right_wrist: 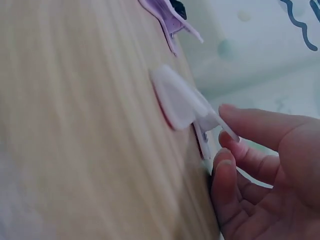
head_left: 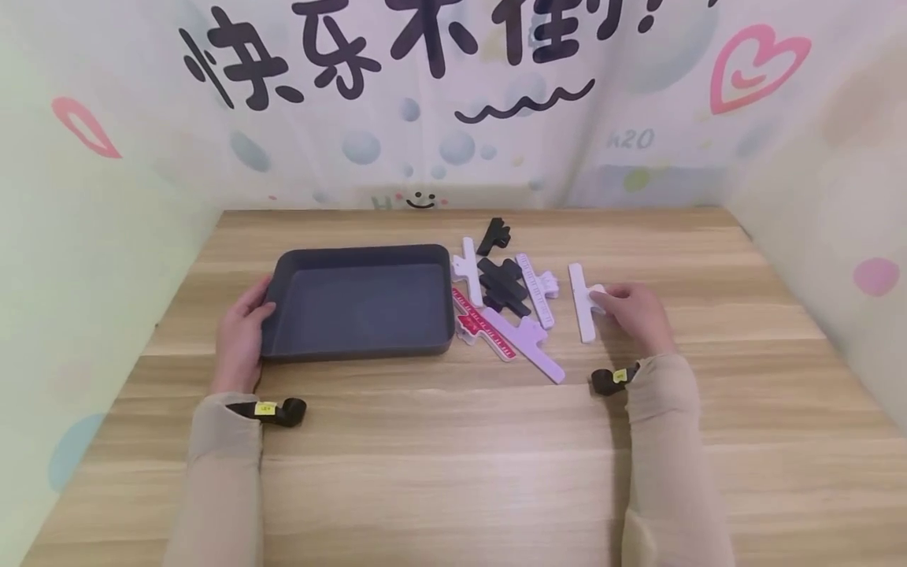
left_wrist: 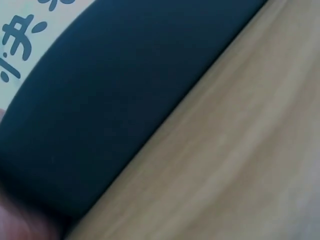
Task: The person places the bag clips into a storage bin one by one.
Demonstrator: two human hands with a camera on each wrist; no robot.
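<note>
A dark grey baking pan lies on the table. My left hand holds its left end, with the thumb near the rim; the other fingers are partly hidden. In the left wrist view the pan's long side fills much of the picture. On the right, my right hand pinches the handle of a white bag clip between thumb and fingers. The right wrist view shows the clip's white bar low over the tabletop, or touching it; I cannot tell which.
Several more bag clips lie against and right of the pan: black ones, a red one, a purple one, pale lilac ones. The wooden table meets a printed cloth behind.
</note>
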